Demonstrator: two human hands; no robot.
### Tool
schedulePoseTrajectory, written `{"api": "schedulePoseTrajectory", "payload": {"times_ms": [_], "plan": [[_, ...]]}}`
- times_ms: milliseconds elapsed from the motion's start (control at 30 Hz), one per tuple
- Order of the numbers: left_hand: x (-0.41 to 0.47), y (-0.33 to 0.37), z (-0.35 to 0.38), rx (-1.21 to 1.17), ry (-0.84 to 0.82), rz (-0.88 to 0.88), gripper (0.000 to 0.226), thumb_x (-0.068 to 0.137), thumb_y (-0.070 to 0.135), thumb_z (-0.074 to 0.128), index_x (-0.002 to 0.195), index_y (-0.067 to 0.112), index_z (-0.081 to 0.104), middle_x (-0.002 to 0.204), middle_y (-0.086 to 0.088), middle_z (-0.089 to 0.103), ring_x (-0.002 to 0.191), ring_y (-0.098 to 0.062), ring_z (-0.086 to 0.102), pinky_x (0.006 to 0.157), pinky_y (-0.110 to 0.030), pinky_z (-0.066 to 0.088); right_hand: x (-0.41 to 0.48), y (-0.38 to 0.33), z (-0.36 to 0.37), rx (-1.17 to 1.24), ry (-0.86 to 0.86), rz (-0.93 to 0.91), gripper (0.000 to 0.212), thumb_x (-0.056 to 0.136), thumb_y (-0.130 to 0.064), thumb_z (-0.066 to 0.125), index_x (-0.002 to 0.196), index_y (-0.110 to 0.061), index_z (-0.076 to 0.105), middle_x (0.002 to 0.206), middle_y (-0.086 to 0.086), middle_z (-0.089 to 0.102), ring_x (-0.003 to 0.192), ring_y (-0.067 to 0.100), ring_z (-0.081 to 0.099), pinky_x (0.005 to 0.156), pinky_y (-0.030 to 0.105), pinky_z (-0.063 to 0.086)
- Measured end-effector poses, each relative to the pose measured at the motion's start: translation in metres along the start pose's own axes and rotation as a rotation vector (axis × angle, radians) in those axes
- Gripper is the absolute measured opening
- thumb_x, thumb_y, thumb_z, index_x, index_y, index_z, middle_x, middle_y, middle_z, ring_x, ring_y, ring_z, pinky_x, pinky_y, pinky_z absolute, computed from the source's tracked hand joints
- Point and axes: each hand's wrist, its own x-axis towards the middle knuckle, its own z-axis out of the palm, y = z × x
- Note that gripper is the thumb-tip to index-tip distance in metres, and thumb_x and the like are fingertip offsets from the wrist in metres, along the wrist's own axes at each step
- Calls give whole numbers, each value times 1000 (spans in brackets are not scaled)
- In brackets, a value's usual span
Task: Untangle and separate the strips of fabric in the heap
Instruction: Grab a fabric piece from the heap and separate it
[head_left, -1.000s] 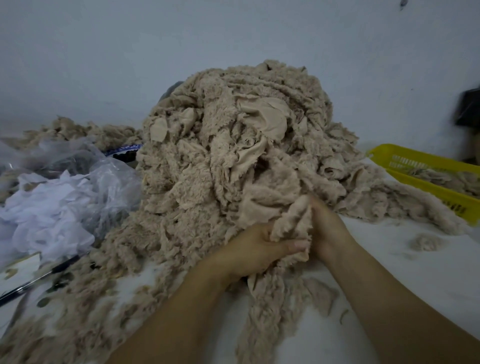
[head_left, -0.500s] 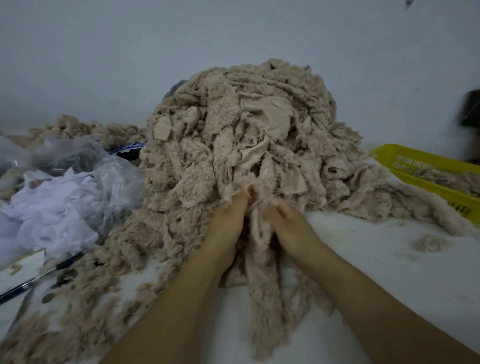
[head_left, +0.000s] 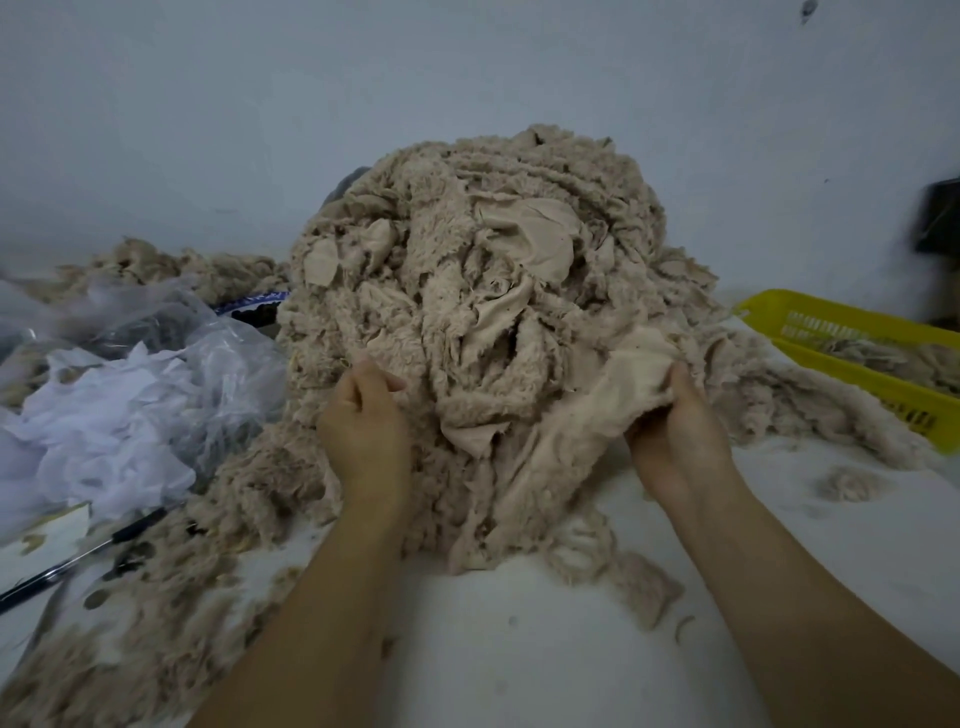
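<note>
A tall heap of tangled beige fleece strips (head_left: 483, 270) stands on the white table (head_left: 519, 649) against the wall. My left hand (head_left: 363, 431) grips fleece at the heap's lower left front, fingers curled into it. My right hand (head_left: 675, 431) grips a wide beige strip (head_left: 618, 384) with its smooth back side showing, stretched out to the right from the heap's front. Loose strips (head_left: 519, 519) hang down between my hands onto the table.
Crumpled clear plastic and white fabric (head_left: 119, 415) lie at the left, with a dark pen (head_left: 78, 561) near the left edge. More fleece scraps (head_left: 130, 649) trail along the front left. A yellow basket (head_left: 852, 364) with strips stands at the right. A small fluff tuft (head_left: 847, 483) lies nearby.
My hands were together at the heap's front middle; now they have spread apart, left hand to the left and right hand to the right, pulling a wide strip open between them.
</note>
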Motion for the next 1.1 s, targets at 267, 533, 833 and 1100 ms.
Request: {"api": "schedulePoseTrajectory", "payload": {"times_ms": [267, 533, 833, 1100], "plan": [[-25, 2, 18, 326, -646, 428, 29, 101, 39, 52, 82, 27, 70, 85, 10, 62, 91, -14, 58, 84, -33, 45, -12, 4, 8, -56, -135, 137, 43, 103, -40, 42, 132, -13, 59, 124, 8, 67, 98, 16, 68, 81, 30, 57], [-47, -2, 26, 105, -1054, 62, 8, 90, 45, 68, 94, 38, 69, 86, 18, 71, 78, 7, 64, 70, -12, 47, -20, 8, 13, -80, -282, 253, 42, 99, -41, 49, 126, -13, 64, 114, 7, 73, 103, 19, 70, 78, 34, 60], [-39, 3, 23, -183, -757, -133, 27, 94, 33, 67, 75, 22, 50, 68, 4, 55, 61, -12, 51, 59, -27, 45, -26, 23, 13, -542, -428, 38, 64, 81, -69, 53, 119, -19, 66, 109, 2, 74, 101, 20, 70, 82, 31, 57], [-38, 6, 25, -461, -794, -426, 34, 80, 44, 73, 96, 15, 67, 100, -9, 76, 94, -23, 73, 82, -36, 60, -35, 47, 9, -1123, -557, -188, 7, 97, -38, 57, 93, -43, 60, 87, -33, 67, 84, -11, 63, 67, 7, 47]]}}
